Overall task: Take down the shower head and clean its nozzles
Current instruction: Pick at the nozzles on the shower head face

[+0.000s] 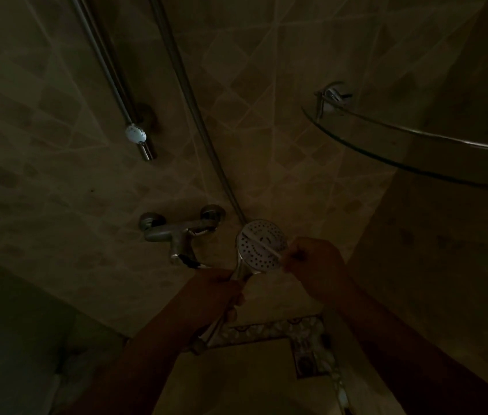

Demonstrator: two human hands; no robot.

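In dim light, the round chrome shower head point(259, 247) faces me low in the middle, its white face dotted with nozzles. My left hand point(217, 290) grips its handle just below the head. My right hand point(314, 265) is closed around a thin white stick-like tool point(263, 242), perhaps a toothbrush. The tool lies across the nozzle face. The hose point(189, 94) runs from the head up along the tiled wall.
A chrome mixer tap point(177, 232) is fixed to the wall left of the head. The slide rail point(108, 76) with its white-capped end point(135, 133) hangs at upper left. A curved glass corner shelf point(416, 151) juts out at right. A patterned tile border point(281, 327) lies below.
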